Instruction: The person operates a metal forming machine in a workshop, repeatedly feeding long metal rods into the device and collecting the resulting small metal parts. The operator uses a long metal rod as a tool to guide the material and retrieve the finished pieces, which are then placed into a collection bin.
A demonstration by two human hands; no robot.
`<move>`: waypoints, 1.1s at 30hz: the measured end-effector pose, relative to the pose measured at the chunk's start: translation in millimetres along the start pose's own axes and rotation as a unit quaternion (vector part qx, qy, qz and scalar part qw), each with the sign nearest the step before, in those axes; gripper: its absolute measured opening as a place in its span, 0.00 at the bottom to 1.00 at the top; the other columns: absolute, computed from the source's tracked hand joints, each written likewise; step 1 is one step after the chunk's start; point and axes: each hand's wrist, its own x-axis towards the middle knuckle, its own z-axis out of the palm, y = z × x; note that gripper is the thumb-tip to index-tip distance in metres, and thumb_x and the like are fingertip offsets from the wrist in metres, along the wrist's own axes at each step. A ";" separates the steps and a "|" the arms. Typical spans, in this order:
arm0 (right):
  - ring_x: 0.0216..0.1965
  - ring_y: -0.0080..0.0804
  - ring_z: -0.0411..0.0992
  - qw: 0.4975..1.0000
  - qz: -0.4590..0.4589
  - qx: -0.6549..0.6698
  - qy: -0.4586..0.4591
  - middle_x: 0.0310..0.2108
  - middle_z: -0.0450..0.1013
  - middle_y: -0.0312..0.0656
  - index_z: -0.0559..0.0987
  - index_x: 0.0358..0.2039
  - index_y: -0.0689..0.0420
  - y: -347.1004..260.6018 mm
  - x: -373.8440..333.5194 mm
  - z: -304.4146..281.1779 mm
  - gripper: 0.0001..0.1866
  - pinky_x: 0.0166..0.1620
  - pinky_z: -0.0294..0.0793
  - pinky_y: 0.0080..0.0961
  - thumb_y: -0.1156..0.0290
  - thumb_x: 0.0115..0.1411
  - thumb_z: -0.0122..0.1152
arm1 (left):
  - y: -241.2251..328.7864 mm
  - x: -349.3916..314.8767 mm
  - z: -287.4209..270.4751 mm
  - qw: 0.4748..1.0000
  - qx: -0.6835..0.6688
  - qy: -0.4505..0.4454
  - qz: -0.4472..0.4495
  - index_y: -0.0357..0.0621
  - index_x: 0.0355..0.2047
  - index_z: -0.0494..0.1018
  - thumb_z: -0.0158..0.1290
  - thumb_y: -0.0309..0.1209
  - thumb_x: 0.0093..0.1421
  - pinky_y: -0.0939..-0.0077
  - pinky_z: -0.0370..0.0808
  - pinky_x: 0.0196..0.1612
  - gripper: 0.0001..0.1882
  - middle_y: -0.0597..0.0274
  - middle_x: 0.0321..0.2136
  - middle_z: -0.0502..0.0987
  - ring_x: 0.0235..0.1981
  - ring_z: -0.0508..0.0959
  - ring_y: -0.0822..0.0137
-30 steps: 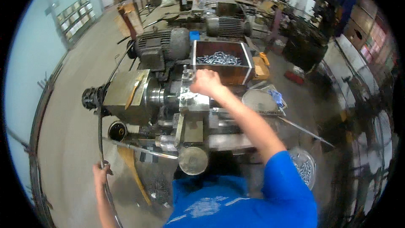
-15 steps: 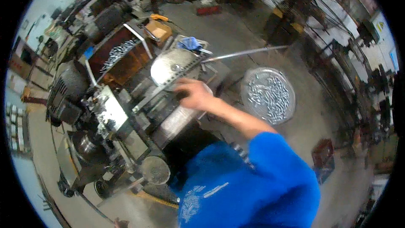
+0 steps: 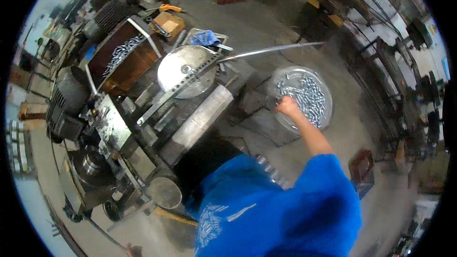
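Note:
My right hand (image 3: 287, 106) is over the left side of a round, shallow tray (image 3: 328, 100) at the right. Its fingers are curled together, and what they hold, if anything, is hidden. Many short, shiny metal pieces (image 3: 312, 96), shaped like pins or bolts, lie loose in the tray. At the lower left edge, a small brownish shape (image 3: 134, 251) at the end of a thin rod (image 3: 107, 234) may be my left hand; its fingers cannot be made out. The machine before me carries a round silver disc (image 3: 173, 69) with a perforated metal bar (image 3: 178, 86) across it.
A brown bin (image 3: 138, 69) with similar metal pieces stands behind the machine, next to a cardboard box (image 3: 169, 24). Blue cloth (image 3: 204, 38) lies past the disc. A long rod (image 3: 271, 51) juts right above the floor. A dark red box (image 3: 362, 166) sits at the right.
My right hand has moved right, from beside the perforated bar and disc to the round tray. The whole view has shifted slightly, with the machine now a little further left.

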 end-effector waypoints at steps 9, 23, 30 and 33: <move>0.38 0.39 0.73 0.952 -0.145 -0.261 -0.063 0.36 0.74 0.45 0.79 0.29 0.55 -6.4 58.8 29.3 0.17 0.37 0.72 0.33 0.54 0.47 0.54 | 11.8 -50.1 26.9 0.971 0.029 -0.035 0.234 0.32 0.31 0.68 0.56 0.39 0.49 0.73 0.72 0.26 0.20 0.58 0.18 0.71 0.20 0.74 0.67; 0.32 0.40 0.73 0.990 0.057 -0.044 -0.122 0.30 0.74 0.47 0.78 0.29 0.56 -26.7 53.9 -9.6 0.13 0.37 0.71 0.36 0.61 0.47 0.55 | 15.5 -72.7 36.3 0.970 -0.074 -0.064 0.223 0.32 0.29 0.67 0.53 0.36 0.51 0.73 0.73 0.20 0.16 0.57 0.15 0.70 0.14 0.73 0.66; 0.22 0.40 0.71 0.862 -0.367 -0.319 0.142 0.20 0.73 0.40 0.78 0.21 0.52 54.2 86.5 16.2 0.12 0.27 0.69 0.37 0.57 0.43 0.55 | 23.7 -65.1 44.4 0.968 -0.081 -0.075 0.227 0.35 0.26 0.66 0.53 0.36 0.51 0.74 0.73 0.20 0.14 0.58 0.15 0.70 0.14 0.73 0.68; 0.18 0.33 0.69 0.925 -0.222 0.271 0.149 0.14 0.68 0.44 0.78 0.21 0.59 -12.7 34.7 7.2 0.09 0.26 0.69 0.29 0.69 0.39 0.57 | 21.2 -67.8 42.1 0.966 -0.079 -0.068 0.235 0.35 0.26 0.67 0.52 0.35 0.51 0.74 0.73 0.20 0.13 0.58 0.14 0.70 0.14 0.72 0.68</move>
